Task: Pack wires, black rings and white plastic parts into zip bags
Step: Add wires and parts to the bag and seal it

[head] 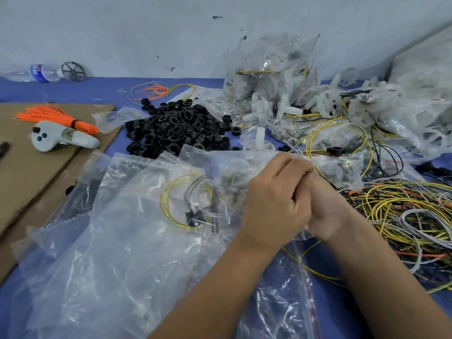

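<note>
Both my hands meet at the middle of the view, pinching the top edge of a clear zip bag (210, 192) that holds yellow and grey wires and a black part. My left hand (276, 199) lies over my right hand (325, 211), fingers closed on the plastic. A heap of black rings (176, 128) lies behind the bag. White plastic parts (325, 106) are scattered at the back right. A tangle of yellow, grey, black and orange wires (401, 211) spreads at the right.
Empty zip bags (97, 253) are piled at the front left. Filled bags (266, 67) are stacked against the wall. A cardboard sheet (29, 172) at the left carries an orange wire bundle (58, 116) and a white controller (61, 139). A water bottle (36, 73) lies at the back.
</note>
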Demonstrator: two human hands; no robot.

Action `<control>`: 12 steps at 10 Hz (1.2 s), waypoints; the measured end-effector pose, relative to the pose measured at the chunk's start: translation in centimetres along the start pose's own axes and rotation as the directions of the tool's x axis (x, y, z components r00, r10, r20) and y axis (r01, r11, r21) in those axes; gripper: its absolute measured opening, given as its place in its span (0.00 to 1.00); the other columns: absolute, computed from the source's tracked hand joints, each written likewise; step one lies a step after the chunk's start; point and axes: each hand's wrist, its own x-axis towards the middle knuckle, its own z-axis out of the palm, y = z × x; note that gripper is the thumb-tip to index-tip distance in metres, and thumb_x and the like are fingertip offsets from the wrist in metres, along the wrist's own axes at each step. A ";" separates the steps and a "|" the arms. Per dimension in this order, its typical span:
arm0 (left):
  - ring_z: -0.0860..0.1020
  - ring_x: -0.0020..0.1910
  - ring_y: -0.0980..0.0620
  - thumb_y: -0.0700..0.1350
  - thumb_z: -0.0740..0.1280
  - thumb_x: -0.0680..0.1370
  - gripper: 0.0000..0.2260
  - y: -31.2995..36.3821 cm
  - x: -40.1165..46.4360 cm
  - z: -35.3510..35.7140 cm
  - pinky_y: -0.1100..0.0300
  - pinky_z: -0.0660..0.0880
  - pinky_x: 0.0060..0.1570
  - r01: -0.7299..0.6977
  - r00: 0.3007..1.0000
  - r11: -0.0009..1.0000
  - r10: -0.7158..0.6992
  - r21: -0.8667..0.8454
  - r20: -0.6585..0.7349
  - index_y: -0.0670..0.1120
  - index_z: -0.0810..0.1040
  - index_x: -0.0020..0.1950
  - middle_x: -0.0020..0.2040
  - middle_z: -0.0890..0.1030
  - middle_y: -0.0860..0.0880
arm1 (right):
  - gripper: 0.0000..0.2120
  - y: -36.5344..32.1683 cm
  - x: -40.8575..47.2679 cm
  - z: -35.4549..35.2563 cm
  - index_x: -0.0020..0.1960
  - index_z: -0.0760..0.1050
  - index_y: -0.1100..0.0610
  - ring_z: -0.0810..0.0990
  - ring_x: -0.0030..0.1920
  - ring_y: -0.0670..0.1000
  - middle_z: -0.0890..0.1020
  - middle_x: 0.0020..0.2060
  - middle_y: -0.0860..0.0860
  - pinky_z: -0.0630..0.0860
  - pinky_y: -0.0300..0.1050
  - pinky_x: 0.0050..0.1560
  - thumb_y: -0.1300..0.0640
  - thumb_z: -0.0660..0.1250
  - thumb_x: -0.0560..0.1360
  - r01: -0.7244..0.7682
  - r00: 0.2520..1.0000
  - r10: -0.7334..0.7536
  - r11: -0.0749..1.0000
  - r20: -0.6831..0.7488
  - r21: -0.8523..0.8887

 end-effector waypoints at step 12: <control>0.76 0.36 0.56 0.40 0.70 0.77 0.04 -1.3 0.0 0.0 0.57 0.73 0.38 0.240 0.968 0.970 -0.235 0.042 -0.093 0.46 0.77 0.43 0.37 0.78 0.55 | 0.26 -0.5 -1.0 2.9 0.45 0.81 0.58 0.85 0.44 0.50 0.84 0.42 0.54 0.82 0.43 0.43 0.42 0.52 0.85 -0.082 0.993 0.068 0.986 0.100 0.144</control>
